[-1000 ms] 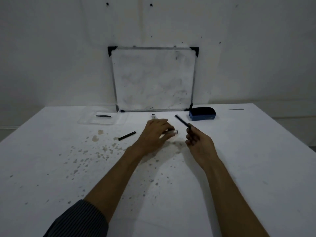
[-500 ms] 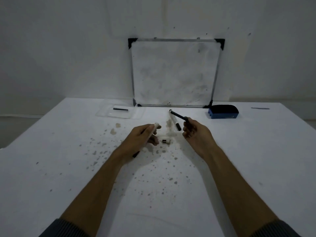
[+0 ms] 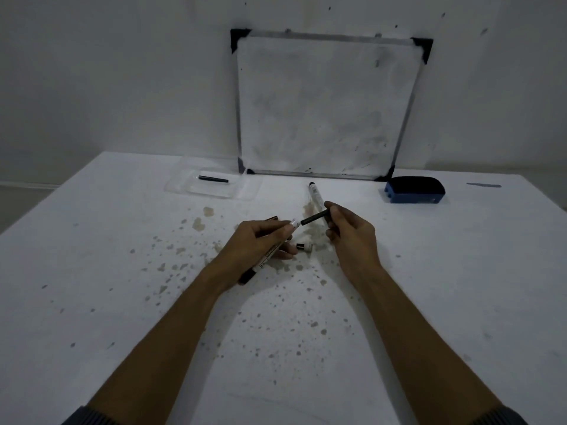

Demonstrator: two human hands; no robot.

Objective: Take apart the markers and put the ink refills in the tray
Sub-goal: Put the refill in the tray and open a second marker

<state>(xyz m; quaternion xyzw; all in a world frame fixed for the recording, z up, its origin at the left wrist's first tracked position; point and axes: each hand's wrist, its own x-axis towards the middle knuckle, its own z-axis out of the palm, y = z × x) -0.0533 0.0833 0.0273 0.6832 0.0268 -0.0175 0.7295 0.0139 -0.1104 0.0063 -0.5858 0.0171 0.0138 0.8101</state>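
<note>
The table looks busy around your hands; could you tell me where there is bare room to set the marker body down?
Free: the table right of the right hand, short of the eraser; also left of the tray. Crowded: between the hands, where a small cap and another marker lie.

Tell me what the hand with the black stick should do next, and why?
Probably the right hand should carry the refill over to the tray at the back left and lay it beside the refill already there. The refill looks fully out of the marker that the left hand holds, its end just clear of the open barrel.
</note>
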